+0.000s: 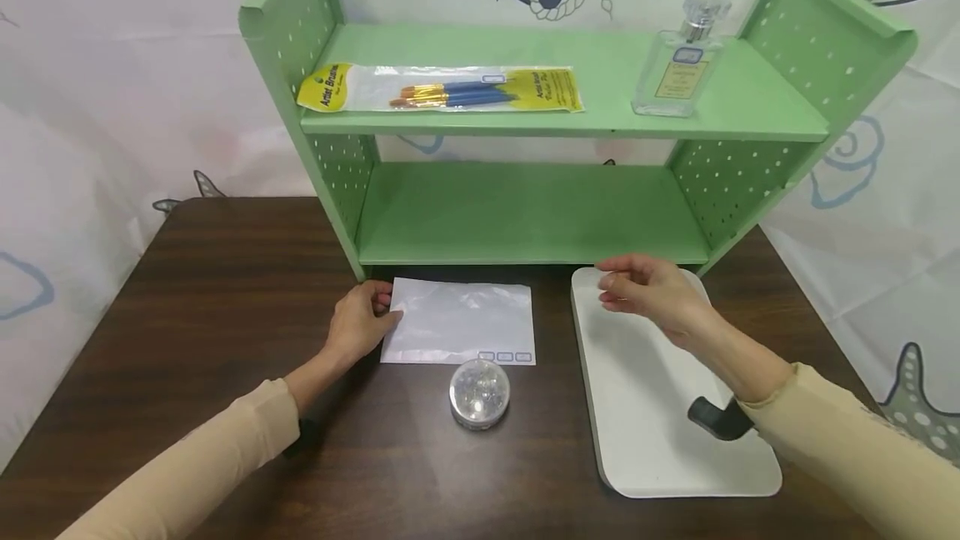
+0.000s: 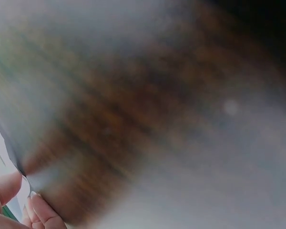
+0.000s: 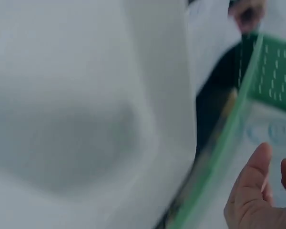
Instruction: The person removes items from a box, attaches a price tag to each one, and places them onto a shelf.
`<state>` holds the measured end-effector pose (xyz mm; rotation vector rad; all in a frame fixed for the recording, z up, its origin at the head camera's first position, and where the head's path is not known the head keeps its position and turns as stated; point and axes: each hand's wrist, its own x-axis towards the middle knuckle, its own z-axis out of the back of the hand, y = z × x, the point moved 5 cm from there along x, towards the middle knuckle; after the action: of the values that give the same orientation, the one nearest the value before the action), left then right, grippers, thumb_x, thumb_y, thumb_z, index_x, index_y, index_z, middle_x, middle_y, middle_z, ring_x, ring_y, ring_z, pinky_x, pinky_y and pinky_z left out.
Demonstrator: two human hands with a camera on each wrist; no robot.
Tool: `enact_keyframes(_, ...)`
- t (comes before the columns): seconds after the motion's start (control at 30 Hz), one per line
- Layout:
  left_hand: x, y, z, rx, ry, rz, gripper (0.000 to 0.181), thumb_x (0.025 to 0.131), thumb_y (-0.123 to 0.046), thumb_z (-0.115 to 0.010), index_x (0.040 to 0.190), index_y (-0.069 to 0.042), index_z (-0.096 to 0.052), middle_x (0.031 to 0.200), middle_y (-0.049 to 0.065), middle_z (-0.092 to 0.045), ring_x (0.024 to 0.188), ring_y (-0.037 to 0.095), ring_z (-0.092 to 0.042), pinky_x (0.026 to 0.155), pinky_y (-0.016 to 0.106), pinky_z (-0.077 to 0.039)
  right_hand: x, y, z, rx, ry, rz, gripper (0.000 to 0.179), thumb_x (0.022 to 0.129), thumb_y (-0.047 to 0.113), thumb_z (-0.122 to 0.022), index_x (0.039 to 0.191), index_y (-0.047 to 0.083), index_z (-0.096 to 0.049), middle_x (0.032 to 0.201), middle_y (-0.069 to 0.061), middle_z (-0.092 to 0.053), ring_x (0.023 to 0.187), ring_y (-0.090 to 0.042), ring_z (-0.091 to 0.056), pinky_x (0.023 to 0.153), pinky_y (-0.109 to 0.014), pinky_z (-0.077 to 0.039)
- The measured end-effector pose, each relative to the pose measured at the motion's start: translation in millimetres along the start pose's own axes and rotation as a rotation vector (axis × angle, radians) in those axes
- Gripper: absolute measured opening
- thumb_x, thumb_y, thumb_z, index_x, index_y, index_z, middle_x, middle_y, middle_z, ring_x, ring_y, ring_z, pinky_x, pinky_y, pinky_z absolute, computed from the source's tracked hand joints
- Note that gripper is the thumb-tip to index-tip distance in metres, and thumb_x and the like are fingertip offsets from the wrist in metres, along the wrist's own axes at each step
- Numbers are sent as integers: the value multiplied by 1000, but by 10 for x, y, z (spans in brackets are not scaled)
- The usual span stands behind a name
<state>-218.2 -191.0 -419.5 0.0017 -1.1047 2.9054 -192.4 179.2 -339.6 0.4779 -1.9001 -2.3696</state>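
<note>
My left hand [image 1: 358, 325] pinches the left edge of a flat white, slightly shiny packet [image 1: 459, 319] with small blue-edged labels along its bottom right. In the left wrist view, the thumb [image 2: 8, 187] and fingers meet at the edge of the packet. Just below the packet stands a round clear container [image 1: 480, 394] with a silvery look. My right hand [image 1: 651, 294] hovers over the far end of a white tray [image 1: 637, 407], its fingers loosely bent and holding nothing. The right wrist view shows the thumb and fingers [image 3: 251, 183] apart, beside the tray's rim.
Behind the packet stands a green two-level shelf [image 1: 525, 215]. Its upper board holds a pack of artist brushes [image 1: 450, 90] and a clear perfume bottle [image 1: 678, 65]. Brown tabletop [image 1: 225, 298] extends to the left, and a patterned cloth [image 1: 112, 65] hangs behind.
</note>
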Motion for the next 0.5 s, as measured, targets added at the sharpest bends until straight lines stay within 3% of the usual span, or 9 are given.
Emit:
enact_keyframes(0.1, -3, 1, -1, -7, 1, 4, 38, 83, -9, -68, 117, 4, -57, 102, 19, -62, 94, 29, -58, 80, 42, -46, 122, -35, -270, 78, 64, -82, 45, 96, 0, -48, 133, -18, -32, 110, -17, -56, 92, -12, -64, 87, -25, -52)
enact_keyframes(0.23, 0, 4, -6, -7, -3, 0, 37, 82, -9, -68, 116, 4, -57, 101, 18, -62, 93, 29, -58, 79, 42, -46, 262, -125, -544, 56, 95, -161, 48, 96, -1, -45, 137, -17, -27, 127, -31, -46, 112, -29, -57, 99, -33, -45)
enact_keyframes(0.37, -2, 6, -8, -9, -4, -2, 37, 82, -9, -68, 115, 4, -57, 101, 18, -62, 93, 29, -58, 79, 41, -46, 368, -199, -738, -13, 89, -216, 51, 96, 0, -43, 139, -17, -22, 139, -35, -32, 129, -42, -39, 106, -43, -36)
enact_keyframes(0.5, -5, 6, -8, -12, 0, -5, 38, 83, -8, -68, 116, 5, -57, 101, 18, -62, 93, 29, -58, 80, 42, -46, 446, -263, -868, -67, 64, -248, 53, 96, 1, -42, 138, -19, -19, 143, -36, -25, 131, -44, -34, 108, -47, -33)
